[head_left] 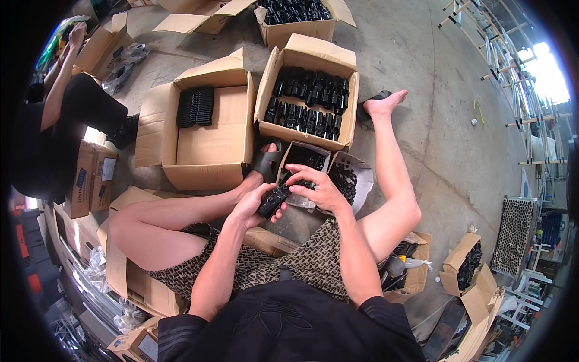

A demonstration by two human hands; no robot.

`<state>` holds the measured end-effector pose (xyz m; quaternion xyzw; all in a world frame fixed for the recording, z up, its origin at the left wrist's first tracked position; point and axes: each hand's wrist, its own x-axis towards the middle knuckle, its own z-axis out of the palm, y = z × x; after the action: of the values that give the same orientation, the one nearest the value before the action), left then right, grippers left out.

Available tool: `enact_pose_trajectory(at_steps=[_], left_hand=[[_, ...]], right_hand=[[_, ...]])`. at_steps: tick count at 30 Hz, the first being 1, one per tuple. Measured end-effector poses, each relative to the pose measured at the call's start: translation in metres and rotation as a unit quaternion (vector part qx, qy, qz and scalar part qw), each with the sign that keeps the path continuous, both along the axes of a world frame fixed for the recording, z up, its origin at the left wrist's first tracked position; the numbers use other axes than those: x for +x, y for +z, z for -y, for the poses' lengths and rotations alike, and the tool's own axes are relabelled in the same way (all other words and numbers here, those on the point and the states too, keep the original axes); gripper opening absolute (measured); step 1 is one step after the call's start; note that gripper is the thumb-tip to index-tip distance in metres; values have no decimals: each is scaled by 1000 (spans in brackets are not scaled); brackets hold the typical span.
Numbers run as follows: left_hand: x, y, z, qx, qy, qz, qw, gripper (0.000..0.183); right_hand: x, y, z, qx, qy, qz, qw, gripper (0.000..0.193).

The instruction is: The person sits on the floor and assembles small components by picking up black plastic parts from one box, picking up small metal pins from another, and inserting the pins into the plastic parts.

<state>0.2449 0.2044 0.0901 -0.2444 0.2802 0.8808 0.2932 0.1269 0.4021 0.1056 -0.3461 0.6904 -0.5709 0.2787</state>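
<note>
My left hand [248, 208] is closed around a black plastic part [272, 201], ribbed and blocky, held in front of my lap. Curled beside the part's upper end are the fingers of my right hand [322, 192]; whatever is between them is too small to make out. Below my hands and just beyond them stands a small open box [327, 153] of little black pieces. To its right, a second small box [366, 192] holds more loose black bits. A large carton [307, 134] farther off contains rows of similar black parts.
Left of that carton, another open carton [211, 176] has a neat stack of ribbed black parts [195, 107] in one corner. A co-worker's leg [99, 105] is at the left. Cartons [416, 283] lie by my right knee; metal frames [512, 78] line the right.
</note>
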Motion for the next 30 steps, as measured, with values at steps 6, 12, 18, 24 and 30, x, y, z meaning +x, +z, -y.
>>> enact_pose_trajectory(at_steps=[6,12,18,24,30], left_hand=[[-8,36,-1,-186,-85,-36,978,51],[-1,32,-19,-653,-66,-300,692,46],[-6,24,-22,-632,-29,-318,707,42],[-6,17,-16,-564,34,-260,783,38],[-7,20,-11,-654,12,-295,696,42]], right_hand=[[4,-14,1,-28,-58,289,955,18],[5,-26,0,28,-129,320,938,19],[1,-16,-4,-37,-92,376,921,30],[-1,-8,2,-155,-75,342,924,40],[8,-26,15,-99,-112,352,924,35]])
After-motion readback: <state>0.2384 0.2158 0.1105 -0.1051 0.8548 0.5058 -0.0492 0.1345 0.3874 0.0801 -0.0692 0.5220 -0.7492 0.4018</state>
